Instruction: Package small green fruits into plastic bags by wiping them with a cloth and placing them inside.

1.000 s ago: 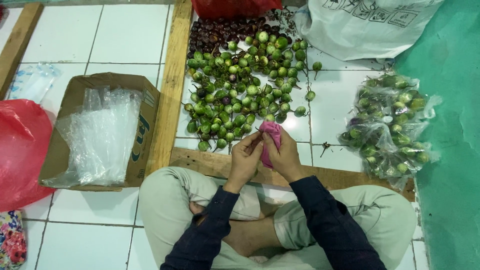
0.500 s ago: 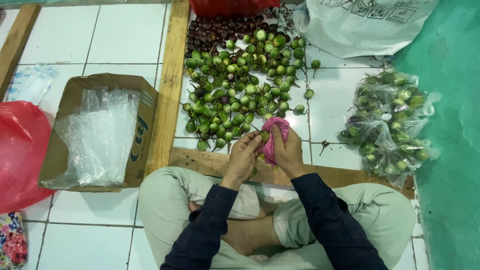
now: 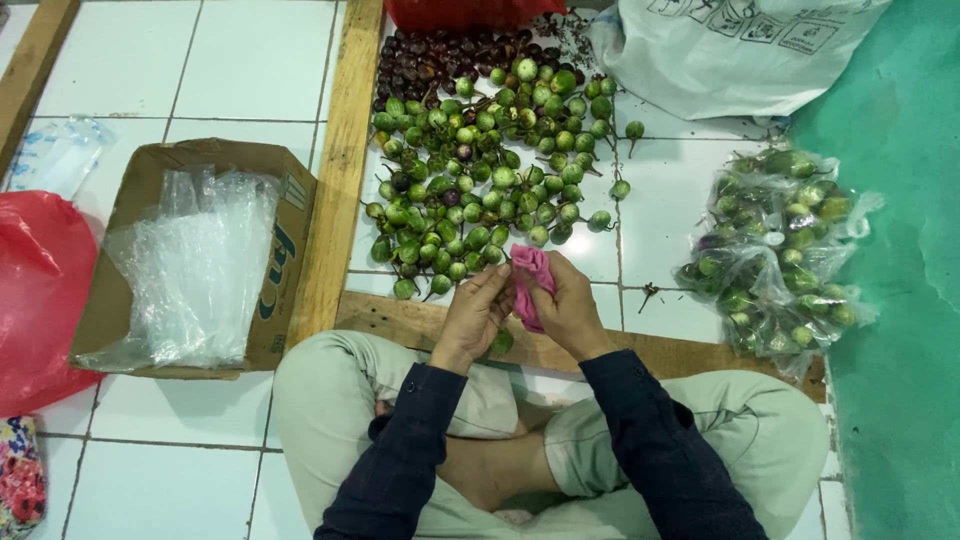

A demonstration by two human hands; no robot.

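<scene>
Head view: a small pink bag (image 3: 530, 285) is held between both hands above the wooden plank (image 3: 400, 318), just in front of the crossed legs and at the near edge of the heap of small green eggplants (image 3: 480, 190). The left hand (image 3: 475, 318) is closed in a pinch on the left side of the bag, thumb against fingertips; the right hand (image 3: 568, 310) is curled around the right side, with the bag gripped between thumb and forefinger. The bag appears as a crumpled, narrow strip of thin pink film, bunched at the top and hanging down between the hands; whether its mouth is open cannot be told from this angle. Judged from its folds, the material is taken to be very light, limp and slightly slippery, so it is best held at the top edge with two opposed pinches, where the layers can be rubbed apart; a firm pull is likely to stretch or tear it. Behind the green heap a patch of dark reddish fruits (image 3: 440, 58) is laid. To the right, clear filled bags of eggplants (image 3: 775, 250) rest on the tiles beside a green mat (image 3: 890, 300). To the left, a cardboard box (image 3: 150, 190) of clear plastic bags (image 3: 195, 265) stands next to a red bag (image 3: 35, 290).
</scene>
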